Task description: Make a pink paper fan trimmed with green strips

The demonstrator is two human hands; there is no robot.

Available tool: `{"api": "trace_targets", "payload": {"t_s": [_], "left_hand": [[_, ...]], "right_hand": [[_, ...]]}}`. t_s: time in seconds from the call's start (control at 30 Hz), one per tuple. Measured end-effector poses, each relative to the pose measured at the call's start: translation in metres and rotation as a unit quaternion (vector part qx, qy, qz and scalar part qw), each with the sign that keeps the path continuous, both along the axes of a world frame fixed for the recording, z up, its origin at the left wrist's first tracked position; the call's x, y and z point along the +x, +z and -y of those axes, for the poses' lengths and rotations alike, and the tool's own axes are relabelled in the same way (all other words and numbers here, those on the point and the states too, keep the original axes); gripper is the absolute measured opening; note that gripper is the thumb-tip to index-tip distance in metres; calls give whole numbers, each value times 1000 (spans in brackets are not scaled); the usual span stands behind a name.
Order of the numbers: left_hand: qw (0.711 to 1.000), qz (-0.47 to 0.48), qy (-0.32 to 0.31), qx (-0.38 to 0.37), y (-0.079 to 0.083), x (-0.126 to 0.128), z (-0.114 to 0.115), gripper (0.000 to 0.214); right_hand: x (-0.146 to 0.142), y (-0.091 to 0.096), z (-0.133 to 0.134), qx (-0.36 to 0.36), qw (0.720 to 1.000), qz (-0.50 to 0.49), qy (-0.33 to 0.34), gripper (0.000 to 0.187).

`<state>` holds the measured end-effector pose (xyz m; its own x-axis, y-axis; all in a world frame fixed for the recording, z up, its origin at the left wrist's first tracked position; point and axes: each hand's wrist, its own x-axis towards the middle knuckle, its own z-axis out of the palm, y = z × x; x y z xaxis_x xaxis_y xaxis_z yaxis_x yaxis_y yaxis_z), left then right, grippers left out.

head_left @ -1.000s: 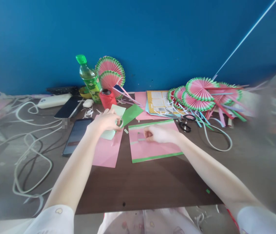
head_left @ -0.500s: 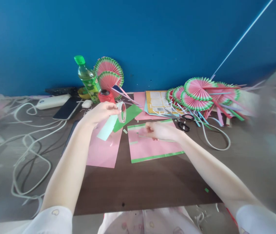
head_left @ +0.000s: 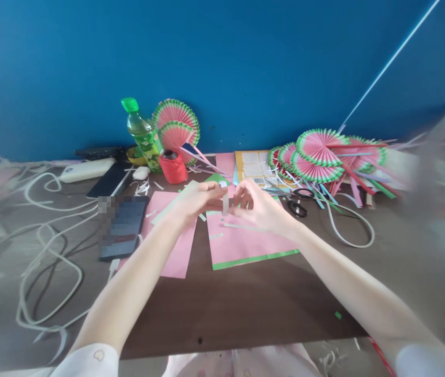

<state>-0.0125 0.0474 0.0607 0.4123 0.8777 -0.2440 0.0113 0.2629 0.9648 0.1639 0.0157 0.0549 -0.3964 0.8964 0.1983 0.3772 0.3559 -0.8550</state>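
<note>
Tape roll pinched in L hand; R hand adj., fingers curled, can't tell grip.

We wear whitish short sleeves, the left sleeve printed with a tan heart outline, the right sleeve blurred, and pinkish-white, faintly patterned cloth over our lap, while our left hand and right hand are bare.

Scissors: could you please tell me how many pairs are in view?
1: the black-handled scissors, their loops to the right of the right hand, in front of the pleated paper fans. More may be hidden.
</note>
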Motion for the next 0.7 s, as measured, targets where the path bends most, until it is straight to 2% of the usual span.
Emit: {"api": "trace_targets", "payload": {"t_s": [0.1,0.23,0.33,0.4,0.53,0.7], "left_hand": [[999,21,-25,-19,-6,3,0,27],[995,44,-88,-18,-5,0,0,21],[992,21,-128,5,-5,-3,-1,41],[992,-7,-124,21,-8,-4,-3,51],[991,-77,-86,74,-16,-9,-9,51],[981,-157,-42,108,-13,-18,-11,51]], "right_hand": [[-4,-6,1,-12,1000,-21,-7,28],[-3,-10,-3,-1,1000,-25,-6,28],[-1,-10,-7,17,999,-19,-24,28],[2,-9,-8,26,999,-8,-38,27],[7,-7,-12,26,997,57,-36,15],[11,-17,-18,-36,976,216,-8,25]]}}
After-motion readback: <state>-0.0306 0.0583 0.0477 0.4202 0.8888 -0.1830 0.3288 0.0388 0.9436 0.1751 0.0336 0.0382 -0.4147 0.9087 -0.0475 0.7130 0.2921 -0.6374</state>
